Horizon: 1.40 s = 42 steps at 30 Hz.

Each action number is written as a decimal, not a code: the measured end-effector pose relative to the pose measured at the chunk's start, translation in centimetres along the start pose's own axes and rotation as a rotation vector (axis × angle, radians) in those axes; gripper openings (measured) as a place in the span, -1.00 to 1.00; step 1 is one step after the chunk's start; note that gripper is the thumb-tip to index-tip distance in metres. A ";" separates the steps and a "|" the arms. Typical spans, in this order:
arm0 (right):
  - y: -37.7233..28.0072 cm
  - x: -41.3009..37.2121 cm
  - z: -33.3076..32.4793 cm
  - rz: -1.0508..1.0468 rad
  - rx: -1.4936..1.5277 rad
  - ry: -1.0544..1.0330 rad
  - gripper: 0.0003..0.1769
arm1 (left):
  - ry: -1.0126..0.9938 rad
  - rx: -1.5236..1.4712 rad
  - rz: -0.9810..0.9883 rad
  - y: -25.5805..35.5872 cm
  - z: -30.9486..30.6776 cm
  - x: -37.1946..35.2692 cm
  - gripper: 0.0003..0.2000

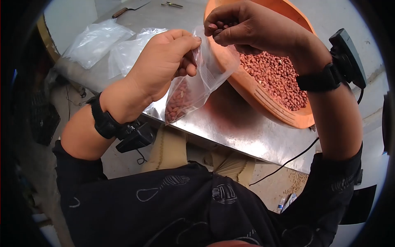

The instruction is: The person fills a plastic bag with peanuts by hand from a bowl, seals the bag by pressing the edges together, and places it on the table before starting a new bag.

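My left hand (166, 61) pinches the rim of a clear plastic bag (210, 76), which hangs over the front part of the metal table. Red-skinned peanuts (179, 101) lie in the bag's lower corner. Just right of the bag's mouth, my right hand (247, 29) is curled around a small handful of peanuts, some showing between thumb and fingers. Beneath that hand and forearm stands a large orange basin (263, 105), tilted in view, with many loose peanuts (271, 76) in it. The forearm hides part of the basin.
Several clear plastic bags (96, 43) lie on the metal table (247, 142) at left. A knife (129, 9) with a wooden handle and a small tool (172, 5) rest at the back. A black cable (284, 164) runs past the table's front edge. A bottle (281, 203) is on the floor.
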State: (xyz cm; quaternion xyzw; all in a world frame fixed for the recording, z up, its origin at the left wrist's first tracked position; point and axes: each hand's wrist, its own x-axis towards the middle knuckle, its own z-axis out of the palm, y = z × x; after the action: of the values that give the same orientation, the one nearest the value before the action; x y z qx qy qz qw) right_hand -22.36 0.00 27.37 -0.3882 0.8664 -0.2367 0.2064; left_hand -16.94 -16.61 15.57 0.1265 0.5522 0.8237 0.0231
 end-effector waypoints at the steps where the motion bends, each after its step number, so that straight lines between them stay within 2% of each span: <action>1: -0.2 0.6 0.9 0.030 -0.004 -0.017 -0.79 | 0.004 -0.002 0.018 0.0 0.0 -0.1 -0.85; 2: -0.5 1.1 1.4 0.099 0.052 -0.052 -0.78 | 0.009 -0.004 0.037 0.0 0.0 -0.1 -0.85; 5: -0.8 2.0 2.3 0.216 -0.061 -0.108 -0.79 | -0.011 0.008 0.105 -0.4 0.0 -0.1 -0.85; 10: -0.7 2.6 2.6 0.348 -0.174 -0.123 -0.86 | -0.045 0.083 0.094 -0.3 0.7 -0.2 -0.84; 19: 0.4 3.2 3.7 0.388 0.067 0.007 -0.89 | -0.071 0.028 0.062 -0.4 0.6 -0.2 -0.84; 22: 0.2 2.7 4.8 0.406 0.287 0.207 -0.87 | -0.072 -0.007 0.053 -0.5 0.6 -0.1 -0.85; 25: 1.0 2.9 4.8 0.449 0.324 0.300 -0.84 | -0.073 -0.024 0.039 -0.7 0.6 -0.1 -0.86; 28: 0.5 2.2 6.1 0.334 0.498 0.463 -0.82 | -0.078 -0.036 0.023 -0.7 0.8 0.0 -0.85; 29: 1.7 2.2 5.6 0.299 0.471 0.364 -0.80 | -0.082 -0.041 0.017 -0.7 0.8 0.1 -0.85; 33: 2.1 -0.6 2.5 0.191 0.314 0.326 -0.74 | -0.071 -0.077 0.007 -0.8 0.1 0.3 -0.84; 34: 3.1 -1.1 0.9 0.232 0.319 0.343 -0.76 | -0.069 -0.073 0.003 -0.8 0.0 0.3 -0.84; 36: 7.4 -1.9 -2.5 0.196 0.024 0.353 -0.72 | -0.058 -0.065 -0.003 -0.7 -0.2 0.2 -0.84; 39: 10.4 -3.0 -4.8 0.416 -0.379 0.130 -0.56 | -0.057 -0.078 -0.004 -0.7 -0.2 0.1 -0.85; 42: 17.2 -3.0 -5.9 0.429 -0.626 0.080 -0.43 | -0.059 -0.080 -0.006 -0.6 0.1 0.1 -0.84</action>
State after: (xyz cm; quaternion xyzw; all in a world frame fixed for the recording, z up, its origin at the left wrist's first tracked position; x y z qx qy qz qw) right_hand -33.56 13.88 22.85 -0.2328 0.9657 0.0730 0.0888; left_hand -17.04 -16.30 15.04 0.1480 0.5185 0.8409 0.0471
